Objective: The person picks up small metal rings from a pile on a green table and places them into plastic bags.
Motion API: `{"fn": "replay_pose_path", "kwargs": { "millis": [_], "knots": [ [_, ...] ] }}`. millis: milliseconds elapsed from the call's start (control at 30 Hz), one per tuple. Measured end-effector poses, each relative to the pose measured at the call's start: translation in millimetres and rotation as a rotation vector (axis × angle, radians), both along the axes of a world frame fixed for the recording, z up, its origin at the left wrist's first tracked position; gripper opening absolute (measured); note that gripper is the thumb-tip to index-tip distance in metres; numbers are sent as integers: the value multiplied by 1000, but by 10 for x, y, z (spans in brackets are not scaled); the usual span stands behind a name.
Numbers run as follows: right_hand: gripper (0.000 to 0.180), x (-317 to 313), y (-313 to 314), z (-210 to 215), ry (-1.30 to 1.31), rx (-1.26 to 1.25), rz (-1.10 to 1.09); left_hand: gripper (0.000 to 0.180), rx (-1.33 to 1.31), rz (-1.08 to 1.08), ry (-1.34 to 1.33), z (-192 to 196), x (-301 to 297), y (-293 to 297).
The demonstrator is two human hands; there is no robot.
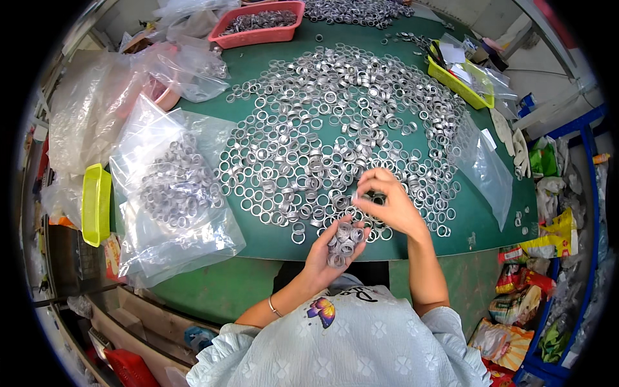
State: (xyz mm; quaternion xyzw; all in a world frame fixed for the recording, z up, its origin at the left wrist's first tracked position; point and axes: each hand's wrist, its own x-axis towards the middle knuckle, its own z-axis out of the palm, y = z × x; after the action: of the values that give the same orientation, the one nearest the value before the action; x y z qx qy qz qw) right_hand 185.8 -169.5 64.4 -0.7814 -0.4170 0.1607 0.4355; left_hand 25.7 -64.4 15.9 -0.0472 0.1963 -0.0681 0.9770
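A heap of small silver metal rings (345, 244) lies in the cupped palm of my left hand (316, 261), just in front of the table's near edge. The fingers curl around the heap. Above and to its right, my right hand (394, 208) has thumb and forefinger pinched together, with what looks like one metal ring at the tips, partly hidden. Under and beyond that hand, many loose rings (284, 155) spread over the green table (258, 248). Left of them, a clear plastic bag (138, 235) lies with more rings inside.
At the back stand a pink basket (222, 42) of metal parts and another ring pile (354, 11). A yellow-green basket (461, 87) sits far right, near an empty-looking plastic bag (493, 187) and gloves (509, 138). A narrow yellow basket (95, 206) stands at left.
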Motion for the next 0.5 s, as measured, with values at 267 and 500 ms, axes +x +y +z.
{"fn": "replay_pose_path", "kwargs": {
  "millis": [267, 500],
  "knots": [
    [30, 339, 142, -105, -175, 23, -197, 29, -100, 1, -13, -26, 78, -6],
    [32, 492, 323, -502, -468, -163, -349, 27, -68, -41, -7, -58, -5, -4]
  ]
}}
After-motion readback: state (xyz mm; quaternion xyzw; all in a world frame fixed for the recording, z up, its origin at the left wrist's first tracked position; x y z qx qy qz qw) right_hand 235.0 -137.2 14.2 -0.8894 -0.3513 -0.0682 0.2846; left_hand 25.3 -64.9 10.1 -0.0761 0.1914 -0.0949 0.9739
